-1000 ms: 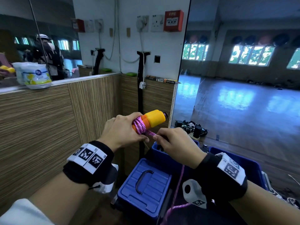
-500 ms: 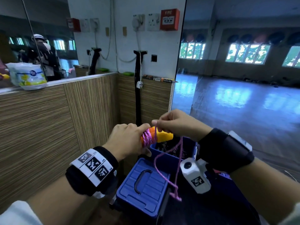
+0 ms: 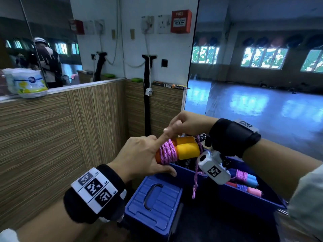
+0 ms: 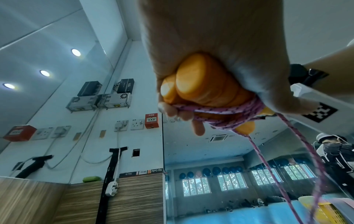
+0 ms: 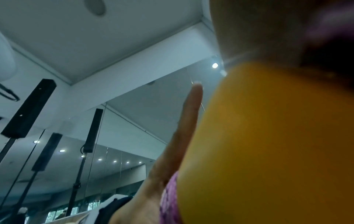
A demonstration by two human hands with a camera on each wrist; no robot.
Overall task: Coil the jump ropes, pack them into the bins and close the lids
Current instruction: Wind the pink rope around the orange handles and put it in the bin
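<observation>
We count two yellow handles (image 3: 187, 147) bound by one pink rope (image 3: 167, 151), two blue bins (image 3: 248, 198), one closed lid (image 3: 153, 201), and two more rope bundles (image 3: 246, 177).

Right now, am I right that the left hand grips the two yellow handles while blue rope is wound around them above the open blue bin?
Not quite: the rope wound around the yellow handles is pink, not blue, as the head view shows. The rest holds: the left hand grips the handles above the open blue bin.
</observation>
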